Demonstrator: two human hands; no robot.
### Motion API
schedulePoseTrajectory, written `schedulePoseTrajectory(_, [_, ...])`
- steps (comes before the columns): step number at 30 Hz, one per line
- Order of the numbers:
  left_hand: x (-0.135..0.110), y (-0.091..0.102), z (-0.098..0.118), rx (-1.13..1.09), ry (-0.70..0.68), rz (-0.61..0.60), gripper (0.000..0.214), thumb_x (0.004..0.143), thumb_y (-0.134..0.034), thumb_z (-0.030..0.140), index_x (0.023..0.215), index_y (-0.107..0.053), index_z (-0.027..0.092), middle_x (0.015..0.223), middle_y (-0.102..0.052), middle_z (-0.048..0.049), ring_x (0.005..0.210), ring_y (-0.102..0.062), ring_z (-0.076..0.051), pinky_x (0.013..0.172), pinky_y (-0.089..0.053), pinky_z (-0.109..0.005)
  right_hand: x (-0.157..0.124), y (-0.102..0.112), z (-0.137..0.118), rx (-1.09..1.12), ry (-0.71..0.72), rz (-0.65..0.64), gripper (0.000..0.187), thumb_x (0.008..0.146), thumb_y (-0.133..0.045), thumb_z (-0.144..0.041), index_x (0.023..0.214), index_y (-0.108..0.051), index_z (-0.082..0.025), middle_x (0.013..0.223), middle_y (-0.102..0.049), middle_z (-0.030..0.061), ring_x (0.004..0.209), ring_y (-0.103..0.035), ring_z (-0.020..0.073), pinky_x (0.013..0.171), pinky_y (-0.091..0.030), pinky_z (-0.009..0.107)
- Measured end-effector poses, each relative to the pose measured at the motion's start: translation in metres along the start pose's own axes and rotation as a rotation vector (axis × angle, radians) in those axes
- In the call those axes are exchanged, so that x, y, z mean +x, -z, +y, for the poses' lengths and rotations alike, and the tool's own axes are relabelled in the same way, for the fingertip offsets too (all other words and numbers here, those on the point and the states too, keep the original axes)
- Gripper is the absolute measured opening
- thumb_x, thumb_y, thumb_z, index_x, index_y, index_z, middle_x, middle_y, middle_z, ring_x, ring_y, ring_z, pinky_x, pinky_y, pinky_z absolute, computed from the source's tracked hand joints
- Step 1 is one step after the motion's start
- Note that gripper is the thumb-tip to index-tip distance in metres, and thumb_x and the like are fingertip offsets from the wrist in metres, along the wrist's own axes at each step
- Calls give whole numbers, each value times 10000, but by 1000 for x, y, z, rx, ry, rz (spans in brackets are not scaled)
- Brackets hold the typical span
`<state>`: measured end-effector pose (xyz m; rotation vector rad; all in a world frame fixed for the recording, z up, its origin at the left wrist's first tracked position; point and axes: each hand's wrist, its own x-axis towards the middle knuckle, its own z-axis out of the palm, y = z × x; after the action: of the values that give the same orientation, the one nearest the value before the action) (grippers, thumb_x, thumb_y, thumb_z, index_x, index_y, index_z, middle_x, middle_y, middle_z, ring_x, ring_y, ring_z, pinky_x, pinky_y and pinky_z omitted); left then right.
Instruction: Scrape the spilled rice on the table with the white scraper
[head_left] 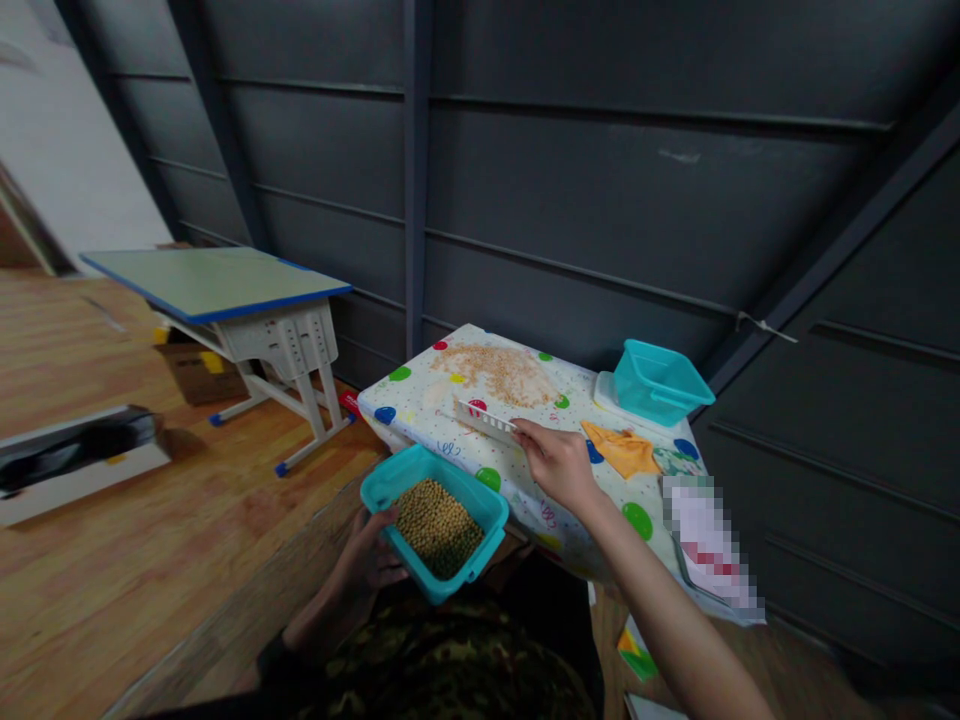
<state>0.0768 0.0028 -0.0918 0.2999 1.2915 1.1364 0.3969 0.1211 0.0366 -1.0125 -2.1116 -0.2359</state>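
Note:
My left hand (373, 556) grips the near left corner of a teal plastic tub (390, 482) holding yellow-brown beans (438, 526), kept at the table's near edge. My right hand (556, 463) is closed on the end of a flat white card (484, 419) that reaches left over the table top. Beyond the card a loose spread of pale grains (498, 372) lies on the dotted white tablecloth (420, 395).
A second teal tub (660, 382) stands on a white lid at the table's far right. An orange cloth (621, 450) and a pixelated paper (709, 545) lie on the right. A blue-edged desk (217, 283) stands to the left on wooden floor, with a dark panelled wall behind.

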Motion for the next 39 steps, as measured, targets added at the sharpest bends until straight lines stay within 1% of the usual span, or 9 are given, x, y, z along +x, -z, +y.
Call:
schedulePoseTrajectory(3, [0,0,0,9,7,3,849,795,-1057,525,1468,-566,359,915,-775,8,755,-848,-301,694,-717,-402,1,0,1,-1,-15,27,287,1071,-785,-175,1243,-984,-289,1113,-972,65,813,-943,256,750,-726,284])
schedulePoseTrajectory(8, [-3,-3,3,0,8,9,760,817,-1029,517,1400,-575,343,989,-818,-13,775,-867,-305,696,-718,-404,1,-1,2,-22,-24,19,306,1067,-776,-154,1250,-984,-284,1131,-970,67,816,-947,255,749,-722,277])
schedulePoseTrajectory(12, [-5,-3,3,-10,4,2,763,815,-1024,513,1412,-577,348,991,-816,-7,860,-899,-341,743,-730,-425,1,1,0,0,-24,-16,299,1054,-792,-154,1232,-985,-296,1129,-970,60,846,-954,262,783,-735,290])
schedulePoseTrajectory(15, [-5,-3,3,-7,12,-23,835,791,-1045,515,1445,-551,353,1000,-826,-12,889,-908,-359,758,-733,-436,1,2,-1,28,-11,-5,295,1068,-779,-160,1236,-984,-289,1140,-969,68,851,-957,267,787,-741,299])
schedulePoseTrajectory(18, [-6,-3,2,9,1,-18,908,758,-1073,537,1459,-522,370,978,-824,3,850,-900,-348,738,-724,-430,1,3,-1,48,-15,-5,295,1072,-777,-158,1235,-984,-291,1139,-970,64,859,-959,270,794,-750,307])
schedulePoseTrajectory(22, [-7,-3,2,12,-33,-19,856,757,-1048,573,1406,-534,357,918,-812,21,765,-874,-319,716,-719,-422,0,4,-1,86,-19,-3,289,1072,-785,-159,1238,-983,-290,1137,-973,61,868,-960,269,798,-757,305])
schedulePoseTrajectory(25, [-7,-3,2,4,-23,-31,823,749,-1039,574,1368,-543,355,898,-805,23,767,-877,-323,717,-721,-424,0,4,-1,115,-12,16,280,1079,-777,-167,1227,-984,-281,1152,-972,66,884,-963,274,812,-765,311])
schedulePoseTrajectory(31, [-4,-3,3,16,-17,-20,849,741,-1069,578,1371,-544,357,923,-820,12,740,-849,-300,736,-734,-442,-1,7,-3,136,-15,26,271,1091,-773,-189,1221,-989,-288,1145,-971,64,878,-963,280,795,-769,318])
schedulePoseTrajectory(39, [-7,-5,1,13,-25,-31,826,770,-1060,574,1371,-535,360,861,-780,40,780,-881,-326,694,-706,-406,-3,8,-3,146,-36,23,249,1066,-820,-177,1200,-997,-292,1131,-973,66,881,-964,284,814,-778,316])
